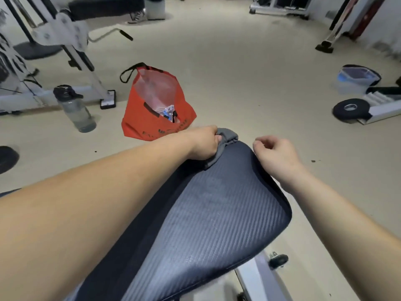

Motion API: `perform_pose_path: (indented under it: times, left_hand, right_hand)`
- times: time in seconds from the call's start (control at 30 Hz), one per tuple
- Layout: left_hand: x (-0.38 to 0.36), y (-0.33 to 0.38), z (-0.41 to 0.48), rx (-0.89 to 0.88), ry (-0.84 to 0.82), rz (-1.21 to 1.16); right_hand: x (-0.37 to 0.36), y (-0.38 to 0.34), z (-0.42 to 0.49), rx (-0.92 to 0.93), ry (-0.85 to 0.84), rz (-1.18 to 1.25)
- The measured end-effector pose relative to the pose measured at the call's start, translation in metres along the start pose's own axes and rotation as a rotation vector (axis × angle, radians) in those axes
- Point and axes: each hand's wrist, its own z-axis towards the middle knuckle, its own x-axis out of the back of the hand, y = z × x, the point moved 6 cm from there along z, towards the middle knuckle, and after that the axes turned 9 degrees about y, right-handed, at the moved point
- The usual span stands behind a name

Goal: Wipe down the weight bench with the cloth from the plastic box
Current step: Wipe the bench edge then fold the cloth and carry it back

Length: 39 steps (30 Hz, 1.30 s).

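Wiping grip at the far end of the bench. The left hand (204, 145) has its fingers curled round a bunched grey cloth (227, 135) and holds the wad against the far rim of the weight bench pad (217, 224). A loose tail of cloth lies from under the palm onto the ribbed top face. The bunching probably gives the palm a thick cushion to bear down through, which would explain the fist-like hold rather than a flat one. The right hand (276, 155) sits at the opposite far corner of the pad, fingers loosely curled with nothing in them. Whether it touches the edge cannot be told, but it is well placed to steady the pad or take over the cloth. Both forearms reach along the pad, so the rim appears to be the part in hand, with the long top face left to judge. The plastic box (355, 81) stands on the floor well apart to the right, near a black weight plate (350, 109). A red bag (152, 118) and a water bottle (73, 109) stand on the floor beyond the pad, to the left.
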Motion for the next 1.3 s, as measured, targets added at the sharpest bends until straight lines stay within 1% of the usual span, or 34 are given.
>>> perform_pose_path:
  times: [0.1, 0.2, 0.27, 0.33, 0.37, 0.47, 0.5, 0.53, 0.6, 0.63, 0.7, 0.77, 0.83, 0.9, 0.97, 1.03, 1.1, 1.2, 1.3]
  left_hand:
    - [-0.010, 0.046, 0.016, -0.067, -0.036, 0.042]
    - [-0.018, 0.085, 0.009, -0.202, -0.073, 0.201]
    - [-0.032, 0.127, -0.016, -0.361, -0.160, 0.332]
    - [-0.051, 0.162, -0.047, -0.499, -0.256, 0.399]
    - [-0.057, 0.171, -0.059, -0.543, -0.263, 0.417]
    - [-0.056, 0.169, -0.070, -0.600, -0.202, 0.394]
    - [-0.055, 0.166, -0.074, -0.609, -0.202, 0.369]
    - [-0.054, 0.165, -0.081, -0.629, -0.204, 0.335]
    - [-0.056, 0.170, -0.101, -0.697, -0.180, 0.276]
    - [-0.059, 0.171, -0.113, -0.730, -0.160, 0.282]
    - [-0.068, 0.169, -0.138, -0.804, -0.111, 0.345]
    - [-0.073, 0.163, -0.160, -0.895, -0.061, 0.391]
    - [-0.064, 0.149, -0.178, -0.949, -0.034, 0.312]
    - [-0.044, 0.129, -0.194, -0.937, -0.015, 0.168]
    - [-0.025, 0.103, -0.209, -0.843, 0.027, 0.117]
    - [-0.006, 0.076, -0.229, -0.725, 0.133, 0.104]
    - [0.008, 0.050, -0.252, -0.607, 0.250, 0.110]
    - [0.020, 0.018, -0.285, -0.467, 0.347, 0.130]
    - [0.020, -0.018, -0.319, -0.358, 0.397, 0.163]
  right_hand:
    - [0.026, 0.018, -0.005, -0.045, 0.119, 0.163]
    - [0.047, 0.030, -0.016, -0.052, 0.211, 0.202]
    - [0.053, 0.040, -0.027, -0.119, 0.213, 0.276]
    - [0.054, 0.048, -0.041, -0.224, 0.159, 0.367]
    - [0.055, 0.052, -0.050, -0.270, 0.117, 0.403]
    - [0.056, 0.061, -0.080, -0.348, -0.045, 0.456]
    - [0.059, 0.063, -0.089, -0.353, -0.070, 0.469]
    - [0.062, 0.068, -0.095, -0.354, -0.063, 0.485]
    - [0.071, 0.075, -0.106, -0.347, 0.005, 0.499]
    - [0.075, 0.076, -0.113, -0.346, 0.033, 0.485]
    - [0.073, 0.077, -0.128, -0.350, 0.033, 0.443]
    - [0.063, 0.076, -0.145, -0.356, 0.010, 0.460]
    - [0.050, 0.066, -0.160, -0.361, 0.026, 0.456]
    - [0.034, 0.060, -0.167, -0.376, 0.088, 0.412]
    - [0.022, 0.053, -0.174, -0.396, 0.198, 0.313]
    - [0.016, 0.047, -0.186, -0.434, 0.352, 0.262]
    - [0.006, 0.046, -0.206, -0.533, 0.446, 0.309]
    - [-0.022, 0.035, -0.242, -0.621, 0.446, 0.314]
    - [-0.056, 0.016, -0.283, -0.627, 0.442, 0.350]
